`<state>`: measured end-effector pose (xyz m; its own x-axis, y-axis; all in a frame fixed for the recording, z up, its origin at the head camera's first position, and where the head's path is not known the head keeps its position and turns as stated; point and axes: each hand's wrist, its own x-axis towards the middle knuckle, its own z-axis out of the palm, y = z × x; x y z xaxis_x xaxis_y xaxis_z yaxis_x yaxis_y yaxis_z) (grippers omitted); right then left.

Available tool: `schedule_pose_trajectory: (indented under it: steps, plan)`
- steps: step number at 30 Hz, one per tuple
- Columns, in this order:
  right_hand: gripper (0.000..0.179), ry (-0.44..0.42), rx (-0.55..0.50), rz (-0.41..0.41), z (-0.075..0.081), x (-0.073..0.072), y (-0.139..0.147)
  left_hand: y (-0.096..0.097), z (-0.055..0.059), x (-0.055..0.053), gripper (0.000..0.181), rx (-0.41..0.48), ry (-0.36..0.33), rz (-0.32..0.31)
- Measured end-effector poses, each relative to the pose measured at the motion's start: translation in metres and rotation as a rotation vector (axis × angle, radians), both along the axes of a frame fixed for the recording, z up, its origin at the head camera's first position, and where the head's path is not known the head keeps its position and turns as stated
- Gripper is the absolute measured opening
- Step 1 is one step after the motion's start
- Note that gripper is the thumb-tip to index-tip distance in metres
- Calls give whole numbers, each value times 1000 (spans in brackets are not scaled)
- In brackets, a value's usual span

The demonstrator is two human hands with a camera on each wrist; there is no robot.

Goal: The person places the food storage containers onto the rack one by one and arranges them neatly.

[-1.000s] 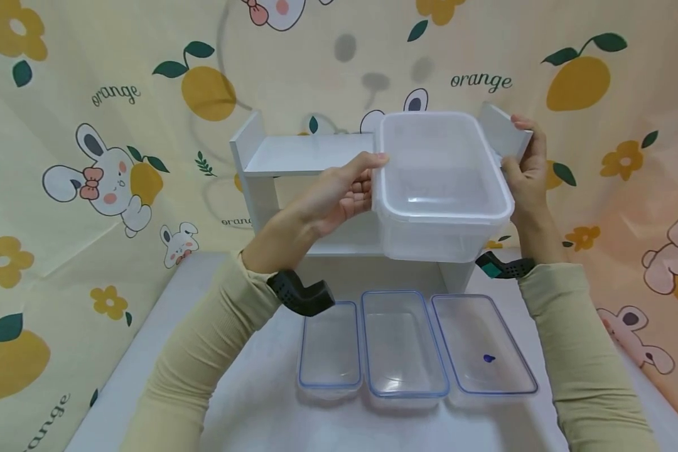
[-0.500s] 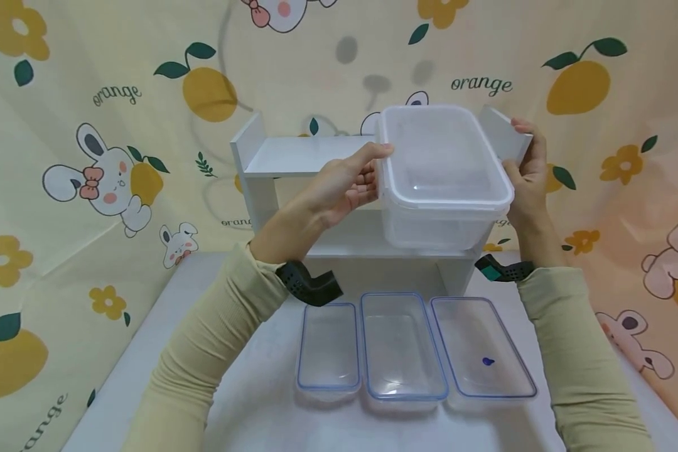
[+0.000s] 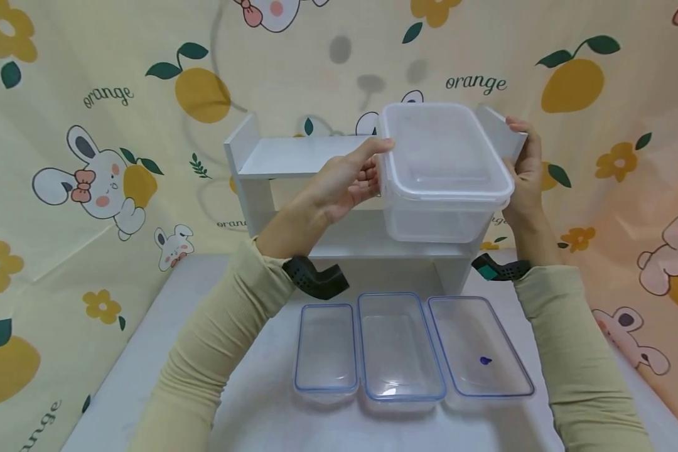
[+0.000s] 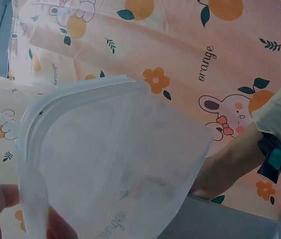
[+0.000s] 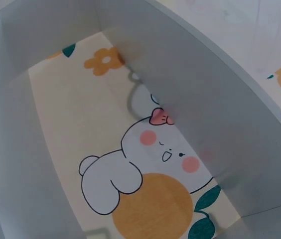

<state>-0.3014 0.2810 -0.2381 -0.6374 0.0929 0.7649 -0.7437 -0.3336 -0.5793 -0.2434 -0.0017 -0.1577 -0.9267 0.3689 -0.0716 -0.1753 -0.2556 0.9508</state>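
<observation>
In the head view a clear plastic food container with a translucent white lid (image 3: 446,150) is held up in front of the right part of a white shelf (image 3: 311,157). My left hand (image 3: 344,185) pinches its left rim, thumb on top of the lid edge and fingers beneath. The left wrist view shows the same container (image 4: 95,144) close up, tilted. On the far right, my right hand (image 3: 527,176) grips the shelf's raised side panel, its lower part partly behind the container. The right wrist view looks into the shelf's open-backed compartment (image 5: 195,99).
Three blue-rimmed clear containers stand side by side on the white table before the shelf: a narrow one (image 3: 326,348), a middle one (image 3: 401,348) and a right one (image 3: 480,345) with a small blue spot. A printed cloth (image 3: 339,75) hangs behind.
My left hand has raised the lidded container slightly and moved it toward the shelf. The right hand keeps its grip on the side panel.
</observation>
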Motion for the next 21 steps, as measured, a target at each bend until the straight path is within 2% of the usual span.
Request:
schedule_pose_trajectory:
  steps: [10, 21]
  plan:
    - [45, 8, 19, -61, 0, -3, -1, 4, 1, -9, 26, -8, -6, 8]
    - [45, 7, 6, -36, -3, -3, 1, 8, -1, -20, 30, 1, -20, 17]
